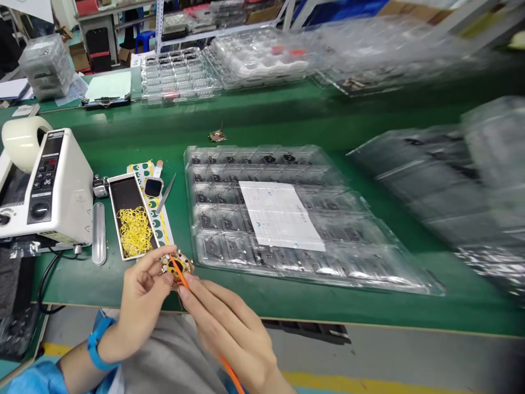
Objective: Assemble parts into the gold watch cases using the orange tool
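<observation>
Here, nearest the camera, the right hand (229, 328) pinches a thin orange stick (205, 328) like a pen, fingers closed on its shaft, the tip laid across a small round gold-coloured part (177, 266). The left hand (141, 298) holds that part by its rim, thumb and fingertips (164, 273) clamped on its edge just above the front lip of the green bench (254, 295). The part looks light, thin and fairly stiff, with fine wire or foil detail on its face, so it is probably fragile; the bare rim seems the safest place to grip it, clear of the dark centre. The stick looks rigid and slim, easy to steer but likely to slip on smooth metal. Just behind the part lies a narrow tray of yellow rubber bands (133, 230), soft and springy, with a sticker strip (158, 210), a smartwatch (153, 187) and tweezers (166, 192) beside it. Left of the part stands a tape dispenser (49, 189). Right of the part and behind it sits a clear blister tray (287, 219) under a paper sheet (279, 214). Far beyond the part more clear trays (178, 74) are stacked.
</observation>
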`<state>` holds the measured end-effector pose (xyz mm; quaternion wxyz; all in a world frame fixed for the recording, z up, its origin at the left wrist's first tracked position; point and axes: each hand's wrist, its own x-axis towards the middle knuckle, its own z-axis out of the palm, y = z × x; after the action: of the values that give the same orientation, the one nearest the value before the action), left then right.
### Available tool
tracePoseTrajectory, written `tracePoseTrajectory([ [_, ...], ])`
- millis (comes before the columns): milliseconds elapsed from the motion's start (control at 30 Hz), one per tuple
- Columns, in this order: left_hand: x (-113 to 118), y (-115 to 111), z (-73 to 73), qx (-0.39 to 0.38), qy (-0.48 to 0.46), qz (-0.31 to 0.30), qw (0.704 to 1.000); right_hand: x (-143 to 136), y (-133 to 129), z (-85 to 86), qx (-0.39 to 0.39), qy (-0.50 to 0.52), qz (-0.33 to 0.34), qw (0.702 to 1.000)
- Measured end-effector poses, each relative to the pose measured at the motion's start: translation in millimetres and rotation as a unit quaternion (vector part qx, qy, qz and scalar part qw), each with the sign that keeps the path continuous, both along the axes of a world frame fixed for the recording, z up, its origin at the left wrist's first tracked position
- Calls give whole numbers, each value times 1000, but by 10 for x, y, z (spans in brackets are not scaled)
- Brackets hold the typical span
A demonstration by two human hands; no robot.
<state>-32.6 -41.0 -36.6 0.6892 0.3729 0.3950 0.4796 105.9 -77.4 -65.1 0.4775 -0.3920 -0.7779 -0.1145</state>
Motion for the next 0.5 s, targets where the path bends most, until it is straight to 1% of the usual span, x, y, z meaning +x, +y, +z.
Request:
tracePoseTrajectory([
  [67,-29,8,-9,-7,-10,-6,1000,28,14,31,3,-53,10,999],
  [167,-71,38,-12,-42,-38,-22,998,90,25,93,-16,-64,34,997],
  [233,-99,57,-4,-69,-54,-30,996,137,8,135,-49,-14,47,998],
  [300,-128,65,5,-85,-59,-36,994,176,-33,161,-81,85,44,992],
  [367,-156,60,10,-83,-49,-39,995,195,-89,162,-104,191,19,976],
  [400,-168,54,11,-79,-41,-39,995,196,-119,154,-119,228,6,966],
  [433,-179,47,10,-73,-32,-39,996,190,-146,142,-134,254,-5,958],
  [500,-194,36,8,-58,-16,-35,998,159,-189,123,-162,268,-19,949],
])
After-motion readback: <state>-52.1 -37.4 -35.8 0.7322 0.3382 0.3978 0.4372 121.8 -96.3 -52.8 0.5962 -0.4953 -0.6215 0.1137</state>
